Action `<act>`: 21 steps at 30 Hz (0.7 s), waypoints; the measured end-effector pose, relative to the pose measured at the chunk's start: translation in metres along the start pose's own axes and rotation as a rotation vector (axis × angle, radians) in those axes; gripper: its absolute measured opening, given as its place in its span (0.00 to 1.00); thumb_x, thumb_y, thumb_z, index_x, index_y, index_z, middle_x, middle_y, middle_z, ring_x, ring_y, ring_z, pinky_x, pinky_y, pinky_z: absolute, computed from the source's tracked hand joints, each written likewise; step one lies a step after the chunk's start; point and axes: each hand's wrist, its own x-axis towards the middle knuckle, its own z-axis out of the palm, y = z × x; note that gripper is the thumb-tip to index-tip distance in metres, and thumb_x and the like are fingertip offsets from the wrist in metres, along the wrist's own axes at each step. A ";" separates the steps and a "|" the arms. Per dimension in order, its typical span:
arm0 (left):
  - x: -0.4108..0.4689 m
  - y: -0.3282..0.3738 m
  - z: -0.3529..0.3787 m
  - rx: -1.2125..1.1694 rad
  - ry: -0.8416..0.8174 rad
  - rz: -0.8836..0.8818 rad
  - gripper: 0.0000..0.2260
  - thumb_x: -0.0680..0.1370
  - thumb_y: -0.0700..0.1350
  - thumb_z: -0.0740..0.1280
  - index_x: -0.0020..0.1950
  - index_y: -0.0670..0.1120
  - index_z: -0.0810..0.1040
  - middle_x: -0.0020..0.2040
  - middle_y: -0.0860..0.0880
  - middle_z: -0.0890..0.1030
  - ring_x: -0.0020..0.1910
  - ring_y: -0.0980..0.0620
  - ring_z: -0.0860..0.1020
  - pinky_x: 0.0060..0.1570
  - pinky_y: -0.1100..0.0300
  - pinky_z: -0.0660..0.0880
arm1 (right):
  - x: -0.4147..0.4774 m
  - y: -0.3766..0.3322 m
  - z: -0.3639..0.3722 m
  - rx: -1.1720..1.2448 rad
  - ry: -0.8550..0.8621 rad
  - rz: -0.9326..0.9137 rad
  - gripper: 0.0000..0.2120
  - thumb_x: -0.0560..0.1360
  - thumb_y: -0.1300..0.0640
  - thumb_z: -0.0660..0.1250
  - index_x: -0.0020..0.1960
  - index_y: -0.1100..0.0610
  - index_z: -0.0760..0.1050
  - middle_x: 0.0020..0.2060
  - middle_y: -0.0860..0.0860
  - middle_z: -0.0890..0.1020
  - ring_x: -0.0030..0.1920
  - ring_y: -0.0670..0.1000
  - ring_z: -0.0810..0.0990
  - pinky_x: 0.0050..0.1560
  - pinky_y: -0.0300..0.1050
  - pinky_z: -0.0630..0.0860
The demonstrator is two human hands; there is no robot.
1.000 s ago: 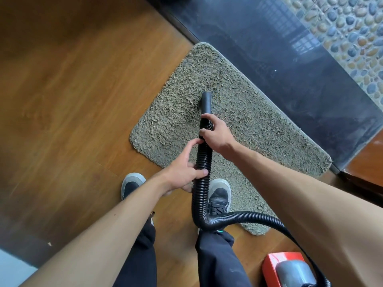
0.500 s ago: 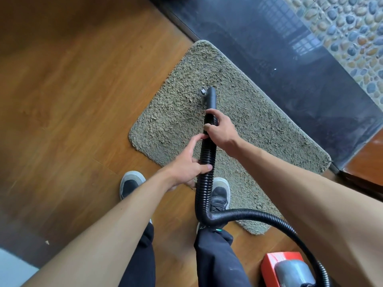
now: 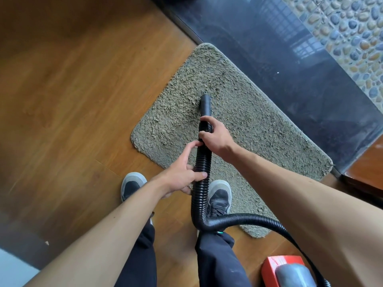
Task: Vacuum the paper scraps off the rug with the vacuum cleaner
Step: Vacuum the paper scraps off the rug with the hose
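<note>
A shaggy grey-beige rug (image 3: 259, 125) lies on the wooden floor beside a dark threshold. The black ribbed vacuum hose (image 3: 202, 162) rises from the floor, and its smooth nozzle (image 3: 205, 105) presses into the rug near the middle. My right hand (image 3: 215, 136) grips the hose just behind the nozzle. My left hand (image 3: 182, 172) holds the hose lower down, forefinger stretched along it. The red and grey vacuum body (image 3: 288, 271) sits at the bottom right. No paper scrap shows on the rug.
My two shoes (image 3: 218, 196) stand at the rug's near edge, the right one on it. A dark glossy stone strip (image 3: 300, 65) and pebble paving (image 3: 352, 38) lie beyond the rug. A small pale scrap (image 3: 47, 242) lies on the wood at lower left.
The nozzle has shifted a little over the rug. A small pale bit at its tip half a second ago is gone from view. Both hands keep their hold.
</note>
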 end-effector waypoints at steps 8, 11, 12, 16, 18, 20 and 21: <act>0.001 0.006 0.005 -0.032 0.001 0.035 0.35 0.79 0.36 0.67 0.70 0.71 0.57 0.54 0.42 0.84 0.51 0.45 0.84 0.45 0.42 0.82 | 0.001 -0.002 -0.007 -0.001 0.034 -0.028 0.27 0.71 0.57 0.64 0.70 0.50 0.70 0.55 0.54 0.79 0.51 0.54 0.81 0.55 0.57 0.80; 0.000 0.006 0.003 -0.045 0.016 0.035 0.35 0.79 0.36 0.67 0.68 0.72 0.57 0.54 0.42 0.84 0.52 0.45 0.84 0.46 0.41 0.82 | 0.003 -0.010 -0.006 -0.038 -0.003 -0.029 0.28 0.70 0.56 0.63 0.71 0.49 0.69 0.58 0.55 0.79 0.52 0.55 0.81 0.55 0.58 0.80; -0.001 0.006 0.001 -0.053 0.019 0.032 0.35 0.79 0.36 0.67 0.68 0.72 0.57 0.54 0.42 0.84 0.51 0.46 0.84 0.45 0.42 0.82 | 0.004 -0.012 -0.005 -0.050 -0.016 -0.027 0.28 0.70 0.56 0.63 0.71 0.49 0.69 0.58 0.56 0.79 0.52 0.55 0.81 0.55 0.57 0.80; -0.006 -0.001 -0.004 -0.066 0.021 0.017 0.36 0.79 0.36 0.67 0.71 0.71 0.55 0.54 0.42 0.84 0.51 0.46 0.84 0.41 0.47 0.82 | 0.004 -0.015 0.002 -0.108 -0.049 -0.047 0.27 0.73 0.58 0.64 0.72 0.51 0.68 0.60 0.57 0.78 0.54 0.55 0.80 0.58 0.55 0.79; -0.009 -0.004 -0.005 -0.072 0.022 0.021 0.35 0.79 0.36 0.67 0.71 0.70 0.56 0.53 0.41 0.84 0.51 0.46 0.85 0.39 0.50 0.82 | 0.002 -0.013 0.005 -0.114 -0.038 -0.064 0.26 0.73 0.58 0.64 0.71 0.52 0.69 0.59 0.56 0.79 0.55 0.55 0.80 0.60 0.53 0.77; -0.011 -0.007 -0.004 -0.068 0.023 0.022 0.35 0.79 0.36 0.67 0.71 0.69 0.57 0.53 0.41 0.85 0.50 0.47 0.85 0.39 0.50 0.82 | -0.001 -0.009 0.006 -0.107 -0.022 -0.067 0.26 0.73 0.59 0.65 0.71 0.52 0.70 0.59 0.55 0.79 0.54 0.53 0.79 0.59 0.48 0.76; -0.012 -0.008 -0.003 -0.064 0.022 0.018 0.34 0.79 0.36 0.67 0.70 0.70 0.57 0.53 0.41 0.85 0.51 0.46 0.84 0.40 0.48 0.82 | -0.003 -0.007 0.007 -0.095 -0.016 -0.061 0.25 0.74 0.59 0.65 0.71 0.51 0.70 0.58 0.55 0.79 0.53 0.52 0.79 0.56 0.45 0.76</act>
